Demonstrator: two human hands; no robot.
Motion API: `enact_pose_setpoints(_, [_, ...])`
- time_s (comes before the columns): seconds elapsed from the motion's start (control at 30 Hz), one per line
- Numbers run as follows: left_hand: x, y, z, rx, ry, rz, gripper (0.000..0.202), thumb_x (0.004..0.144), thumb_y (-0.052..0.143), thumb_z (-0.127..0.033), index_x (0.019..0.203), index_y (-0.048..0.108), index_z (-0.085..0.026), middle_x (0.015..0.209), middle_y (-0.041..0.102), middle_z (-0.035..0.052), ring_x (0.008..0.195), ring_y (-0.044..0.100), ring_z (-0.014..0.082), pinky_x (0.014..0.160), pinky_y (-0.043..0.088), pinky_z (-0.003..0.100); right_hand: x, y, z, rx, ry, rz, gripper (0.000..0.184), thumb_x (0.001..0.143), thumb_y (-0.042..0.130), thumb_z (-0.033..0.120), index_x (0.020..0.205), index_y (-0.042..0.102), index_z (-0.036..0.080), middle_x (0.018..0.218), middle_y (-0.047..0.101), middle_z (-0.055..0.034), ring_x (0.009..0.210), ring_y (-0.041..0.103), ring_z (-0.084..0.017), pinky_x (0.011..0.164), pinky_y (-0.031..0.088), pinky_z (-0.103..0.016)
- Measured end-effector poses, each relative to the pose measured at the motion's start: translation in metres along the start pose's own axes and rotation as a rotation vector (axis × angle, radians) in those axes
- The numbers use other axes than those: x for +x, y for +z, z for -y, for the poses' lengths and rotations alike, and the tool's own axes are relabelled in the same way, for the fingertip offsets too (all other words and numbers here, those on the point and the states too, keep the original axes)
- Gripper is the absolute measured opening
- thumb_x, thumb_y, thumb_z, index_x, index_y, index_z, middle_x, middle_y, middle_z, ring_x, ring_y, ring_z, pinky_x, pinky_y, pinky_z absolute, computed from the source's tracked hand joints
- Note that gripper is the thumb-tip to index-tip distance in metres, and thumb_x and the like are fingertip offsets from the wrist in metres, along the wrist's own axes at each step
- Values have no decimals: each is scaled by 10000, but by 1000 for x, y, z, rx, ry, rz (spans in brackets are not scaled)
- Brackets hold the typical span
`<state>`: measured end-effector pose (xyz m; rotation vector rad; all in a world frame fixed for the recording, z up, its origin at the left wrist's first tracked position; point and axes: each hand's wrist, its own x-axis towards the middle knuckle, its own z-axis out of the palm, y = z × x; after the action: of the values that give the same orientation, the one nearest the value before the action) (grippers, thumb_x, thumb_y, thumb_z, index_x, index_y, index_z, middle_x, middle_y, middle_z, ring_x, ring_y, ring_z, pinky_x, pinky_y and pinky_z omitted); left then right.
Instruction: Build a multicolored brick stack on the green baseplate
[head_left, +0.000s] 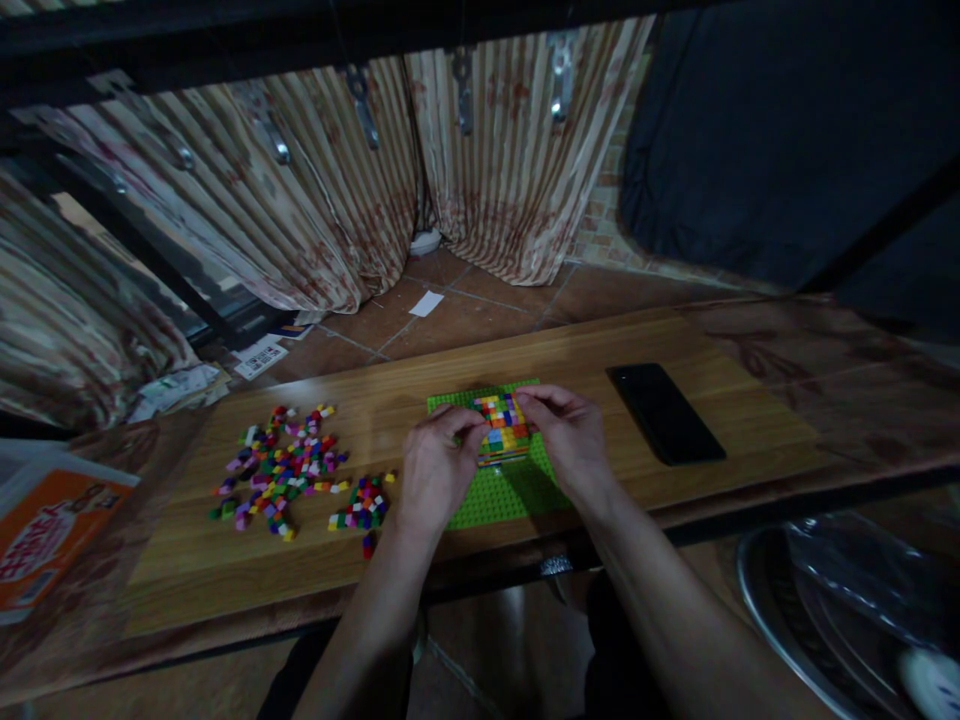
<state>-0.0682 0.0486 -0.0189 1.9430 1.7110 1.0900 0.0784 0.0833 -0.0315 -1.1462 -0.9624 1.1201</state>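
A stacked block of many-coloured toy bricks (504, 420) sits on a green studded baseplate (499, 505) at the middle of the wooden board. From the left, my left hand (441, 462) reaches over the plate, its thumb and forefinger pinched together at the block's left edge. Whatever is between those fingertips is too small to make out. My right hand (570, 432) is bent round the block's upper right edge, fingers closed against the bricks. Part of the block's sides is hidden behind both hands. Nearest my left forearm lies a small heap of loose bricks (365, 503).
A larger spread of loose bricks (292, 462) covers the board's left part. Right of the plate lies a black phone (665, 412). An orange-labelled tub (56, 535) stands at the far left. Below right is a round metal basin (780, 620) with clear plastic.
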Motion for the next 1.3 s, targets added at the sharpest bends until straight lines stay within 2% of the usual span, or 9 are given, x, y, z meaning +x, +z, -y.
enact_pose_setpoints(0.1, [-3,0,-2,71,45,-15,131,848,582,-199,806,705,-214,808,684,16,749,625,142,705,453,253,1,0,-1,2,5,-9,157,635,737,332,716,728,198,672,699,-2,613,592,-134,602,474,-273])
enact_pose_setpoints(0.33, [-15,8,-15,453,142,-49,220,894,495,-198,772,676,-206,779,659,39,767,591,186,744,419,309,1,0,-1,5,17,-10,158,639,736,315,730,733,186,680,697,-2,613,586,-130,620,467,-278])
enact_pose_setpoints(0.77, [-22,12,-28,671,143,-44,204,894,479,-173,844,676,-191,813,661,71,763,598,219,737,400,360,1,-1,-6,-27,-10,14,178,675,711,340,767,729,189,710,704,-15,649,609,-145,636,479,-286])
enact_pose_setpoints(1.0, [-26,11,-19,571,158,-29,220,924,466,-211,943,684,-195,839,667,66,797,610,208,761,429,350,0,2,-6,-9,-12,-13,152,661,721,324,745,730,198,696,699,-5,625,598,-138,619,480,-284])
enact_pose_setpoints(1.13, [-32,7,-4,327,124,-12,261,932,471,-251,1117,649,-204,947,686,66,870,628,194,813,478,333,2,4,-8,16,-33,-55,137,644,733,315,711,716,197,681,689,-1,607,584,-137,607,479,-289])
enact_pose_setpoints(1.23, [-35,-3,8,119,70,-50,303,920,492,-253,1195,607,-196,961,693,65,890,646,181,818,511,314,2,3,-7,-27,-124,-117,135,677,714,323,725,702,197,706,689,-10,623,594,-147,616,489,-306])
enact_pose_setpoints(1.3, [-32,-13,16,35,30,-131,304,903,519,-253,1187,612,-196,966,698,63,890,655,176,833,520,317,-4,3,-3,-96,-262,-164,129,735,681,327,775,703,206,750,690,-22,679,612,-166,659,502,-333])
